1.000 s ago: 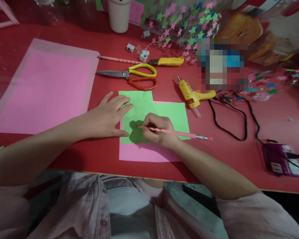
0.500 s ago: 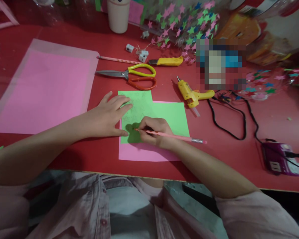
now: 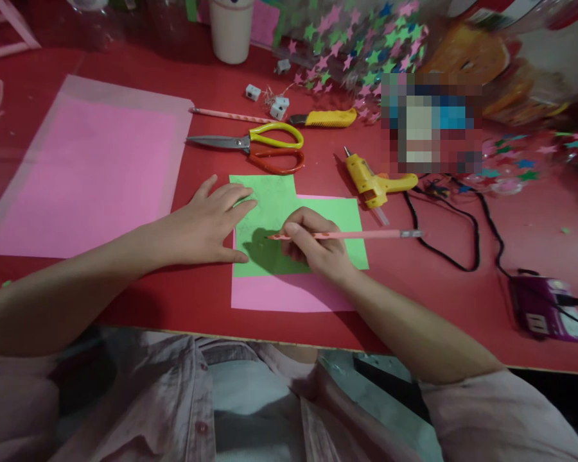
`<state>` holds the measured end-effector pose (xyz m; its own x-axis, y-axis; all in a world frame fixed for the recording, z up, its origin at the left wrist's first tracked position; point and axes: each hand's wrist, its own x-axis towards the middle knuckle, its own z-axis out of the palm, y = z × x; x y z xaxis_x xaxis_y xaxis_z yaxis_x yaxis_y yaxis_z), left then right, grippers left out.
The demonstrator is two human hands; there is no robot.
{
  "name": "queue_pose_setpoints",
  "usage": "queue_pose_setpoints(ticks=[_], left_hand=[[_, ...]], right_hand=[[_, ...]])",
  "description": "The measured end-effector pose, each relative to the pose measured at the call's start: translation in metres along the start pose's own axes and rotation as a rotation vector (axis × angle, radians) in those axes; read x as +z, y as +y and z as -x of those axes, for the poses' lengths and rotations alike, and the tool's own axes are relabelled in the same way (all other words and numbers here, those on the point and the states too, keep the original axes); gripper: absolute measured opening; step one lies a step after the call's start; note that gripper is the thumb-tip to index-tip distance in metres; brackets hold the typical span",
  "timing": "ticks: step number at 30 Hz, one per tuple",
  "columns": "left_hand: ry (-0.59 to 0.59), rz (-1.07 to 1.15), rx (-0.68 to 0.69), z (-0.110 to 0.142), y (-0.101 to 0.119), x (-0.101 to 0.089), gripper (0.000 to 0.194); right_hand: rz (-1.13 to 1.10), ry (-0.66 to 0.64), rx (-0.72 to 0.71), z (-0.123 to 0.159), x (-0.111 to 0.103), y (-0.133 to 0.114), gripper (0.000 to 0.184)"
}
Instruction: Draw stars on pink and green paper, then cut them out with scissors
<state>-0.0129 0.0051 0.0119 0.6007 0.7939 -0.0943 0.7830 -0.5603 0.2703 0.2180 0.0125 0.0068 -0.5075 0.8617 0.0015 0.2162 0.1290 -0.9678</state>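
A pink pencil [image 3: 376,235] is gripped in my right hand [image 3: 318,242], its tip pointing left over the green paper [image 3: 264,212]. Whether the tip touches the paper I cannot tell. Faint pencil marks cover the upper left part of that L-shaped green sheet. My left hand [image 3: 221,218] lies flat with fingers spread, its fingertips on the sheet's left edge. Underneath the green sheet is a pink sheet [image 3: 279,293], showing along the front.
Scissors [image 3: 241,142], a second pencil [image 3: 236,116] and a yellow cutter [image 3: 330,118] lie beyond the paper. To the right are a yellow glue gun [image 3: 373,183], a black cable [image 3: 476,224] and a purple box [image 3: 534,308]. Larger pink sheets [image 3: 96,173] lie at left.
My right hand has moved up and to the right with the pencil, which now lies more level. My left hand stays in place on the green paper.
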Motion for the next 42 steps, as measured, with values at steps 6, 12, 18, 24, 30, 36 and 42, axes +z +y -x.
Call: queue_pose_setpoints(ticks=[6,12,18,24,30,36,42], left_hand=[[-0.018,-0.03,0.028,0.004,-0.005,-0.004,0.079],[0.029,-0.034,0.023,0.002,0.001,-0.001,0.079],[0.019,-0.04,0.044,0.002,0.007,0.001,0.077],[-0.042,-0.086,0.048,0.004,0.004,-0.004,0.081],[-0.046,-0.088,0.074,0.005,0.001,-0.005,0.08],[0.046,-0.116,0.069,0.004,0.006,0.005,0.076],[0.081,-0.106,0.072,0.003,0.007,0.008,0.076]], right_hand=[[0.026,0.012,0.019,-0.003,-0.004,-0.001,0.014],[0.134,-0.106,-0.068,-0.001,-0.002,-0.001,0.006],[0.242,-0.063,-0.11,-0.001,-0.004,0.003,0.011],[0.199,-0.023,-0.053,-0.002,-0.006,0.002,0.009],[0.239,-0.085,-0.183,-0.002,-0.003,0.007,0.011],[0.254,-0.116,-0.147,-0.003,-0.003,0.007,0.01],[0.274,-0.132,-0.099,-0.002,-0.004,0.006,0.011]])
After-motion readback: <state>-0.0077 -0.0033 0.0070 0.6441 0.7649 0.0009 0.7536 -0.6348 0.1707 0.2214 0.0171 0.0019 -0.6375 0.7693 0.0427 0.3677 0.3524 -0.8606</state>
